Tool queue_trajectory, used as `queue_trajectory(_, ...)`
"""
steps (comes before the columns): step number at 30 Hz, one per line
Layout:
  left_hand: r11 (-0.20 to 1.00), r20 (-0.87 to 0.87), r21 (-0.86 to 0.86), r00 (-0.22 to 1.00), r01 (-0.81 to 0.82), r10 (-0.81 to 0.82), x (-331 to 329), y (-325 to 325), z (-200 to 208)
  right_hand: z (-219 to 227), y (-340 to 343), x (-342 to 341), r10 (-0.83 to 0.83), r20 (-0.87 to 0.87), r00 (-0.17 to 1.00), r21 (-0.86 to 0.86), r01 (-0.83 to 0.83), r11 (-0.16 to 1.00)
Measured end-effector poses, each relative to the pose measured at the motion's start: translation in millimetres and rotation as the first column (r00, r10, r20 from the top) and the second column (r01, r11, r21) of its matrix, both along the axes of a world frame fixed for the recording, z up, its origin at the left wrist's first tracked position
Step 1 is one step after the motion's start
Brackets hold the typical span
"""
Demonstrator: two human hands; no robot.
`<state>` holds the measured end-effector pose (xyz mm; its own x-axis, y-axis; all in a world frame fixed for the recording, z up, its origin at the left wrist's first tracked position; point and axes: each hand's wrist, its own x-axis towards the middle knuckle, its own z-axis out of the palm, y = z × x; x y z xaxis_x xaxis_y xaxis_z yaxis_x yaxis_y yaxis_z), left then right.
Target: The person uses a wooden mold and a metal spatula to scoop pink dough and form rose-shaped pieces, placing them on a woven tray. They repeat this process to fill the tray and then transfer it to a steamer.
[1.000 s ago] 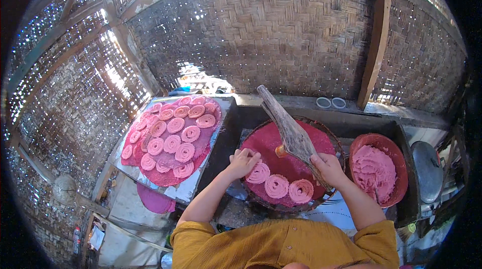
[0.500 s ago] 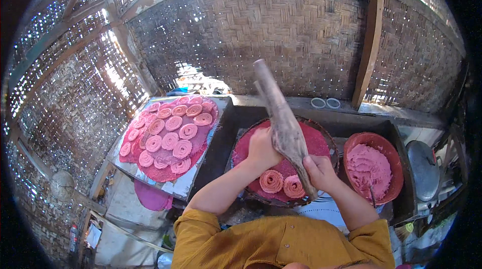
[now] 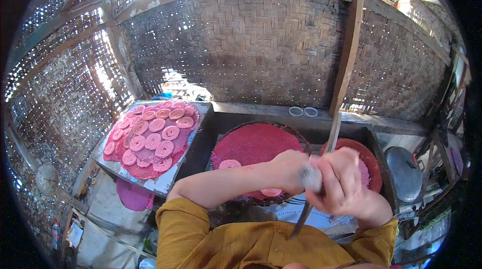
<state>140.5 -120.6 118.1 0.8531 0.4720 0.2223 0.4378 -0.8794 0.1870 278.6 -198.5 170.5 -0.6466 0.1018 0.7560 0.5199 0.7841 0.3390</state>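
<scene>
A long wooden tool (image 3: 333, 133), its surface grey-brown and worn, is held up in front of my chest over the right part of the bench. My left hand (image 3: 290, 164) is closed on it, partly blurred and overlapped by its pale rounded end. Around the same tool, my right hand (image 3: 342, 181) has its fingers bent. Below my left forearm, a round tray lined with dark pink cloth (image 3: 256, 141) bears a coiled pink dough swirl (image 3: 230, 164) and another swirl (image 3: 271, 192), mostly hidden by my arm. To the right, a reddish bowl (image 3: 372, 154) holds pink dough, largely covered by my right hand.
At the left, many pink dough swirls (image 3: 152, 141) lie on pink cloth over a board. A dark frame (image 3: 198, 143) edges the tray. Two white rings (image 3: 303, 112) rest on the back ledge. A grey metal lid (image 3: 404, 173) stands right of the bowl; woven walls (image 3: 251, 48) enclose the place.
The wooden tool has swung from over the tray toward the right and closer to me, both hands moving with it. The whole view has shifted, the bench now appearing further left.
</scene>
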Motion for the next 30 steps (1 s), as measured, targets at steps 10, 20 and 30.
queue_trajectory(10, 0.956, 0.046, 0.293, 0.998, 0.027, -0.042, -11.5, -34.4, -3.5, -21.3, -34.5, 85.8, -0.112, -0.527, 0.842, -0.698, -0.354, 0.622)
queue_trajectory(20, 0.280, 0.722, -0.691, 0.619, 0.666, 0.309, 19.7, 39.0, -82.1, -76.8, -1.7, 109.8, 0.263, -0.959, -0.108, 0.284, -0.346, 0.894)
queue_trajectory(30, 0.765, 0.883, -0.469, 0.247, 0.441, 0.399, -25.8, 13.5, -68.7, -206.0, 48.0, 176.5, -0.725, 0.278, 0.630, -0.891, 0.451, 0.051)
